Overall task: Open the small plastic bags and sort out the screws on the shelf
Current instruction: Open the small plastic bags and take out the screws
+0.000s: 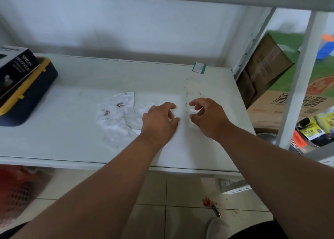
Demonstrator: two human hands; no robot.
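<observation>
Two hands of mine hover over the white shelf (pixel 72 130), close together near its right half. My right hand (pixel 207 119) pinches a small clear plastic bag (pixel 192 112) between curled fingers and thumb, just above the shelf. My left hand (pixel 159 123) sits just left of that bag, fingers loosely curled; whether it holds anything I cannot tell. A heap of small plastic bags (pixel 119 117), some with screws (pixel 120 104) inside, lies on the shelf left of my left hand. Far left on the shelf rests a navy and yellow case (pixel 30 94) under a spray bottle box (pixel 16 67).
</observation>
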